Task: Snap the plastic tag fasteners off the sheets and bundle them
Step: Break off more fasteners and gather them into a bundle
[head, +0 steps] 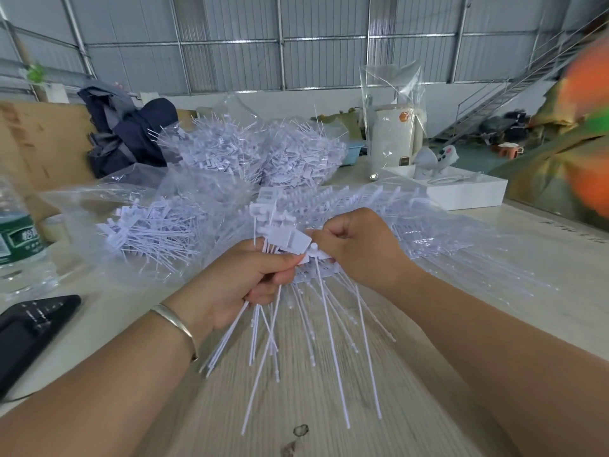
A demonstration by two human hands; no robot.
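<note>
Fingers of left hand point(244, 275) curled round bundle of fasteners point(263, 328), stems fanning toward 6 o'clock. Fingers of right hand point(359, 245) curled, pinching fastener point(314, 255) on sheet point(316, 199) at centre. Bagged fasteners point(148, 229) at 9 o'clock, larger heap point(257, 153) at 12 o'clock, all on wooden table point(329, 407). Water bottle point(16, 239) and black phone point(29, 328) at far left. White box point(461, 189) at 2 o'clock.

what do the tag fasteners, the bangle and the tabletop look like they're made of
Tag fasteners: white matte plastic, thin moulded stems that splay. Bangle: probably silvery metal, with a smooth sheen. Tabletop: pale wood or wood-look laminate, streaky grain and one dark knot.
</note>
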